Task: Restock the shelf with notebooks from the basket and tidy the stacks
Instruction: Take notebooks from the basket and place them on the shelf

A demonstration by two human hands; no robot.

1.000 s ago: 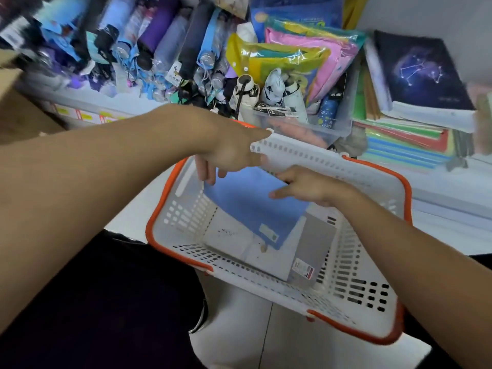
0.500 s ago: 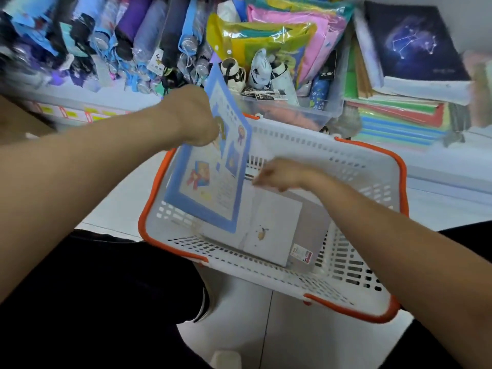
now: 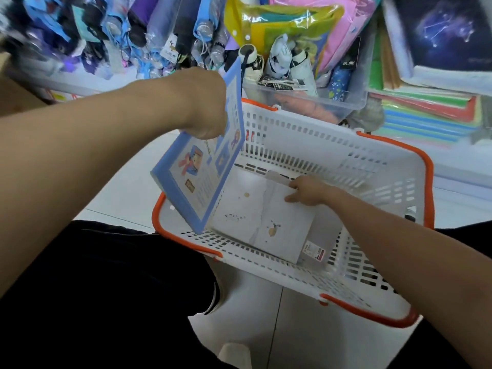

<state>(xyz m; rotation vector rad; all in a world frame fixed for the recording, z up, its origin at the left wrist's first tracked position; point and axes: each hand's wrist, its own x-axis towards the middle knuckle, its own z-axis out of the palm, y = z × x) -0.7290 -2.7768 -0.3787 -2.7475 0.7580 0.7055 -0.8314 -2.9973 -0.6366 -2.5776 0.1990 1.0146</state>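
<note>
Here left hand (image 3: 205, 107) grips blue notebook (image 3: 202, 166) — tilted up.

The basket (image 3: 332, 134) is white lattice with an orange rim. The lifted notebook (image 3: 202, 171) has a blue border and cartoon pictures on a pale cover. The notebooks (image 3: 255, 217) lying inside are white with small tan motifs. Far right, a dark navy book (image 3: 442, 33) bears a constellation pattern.
</note>
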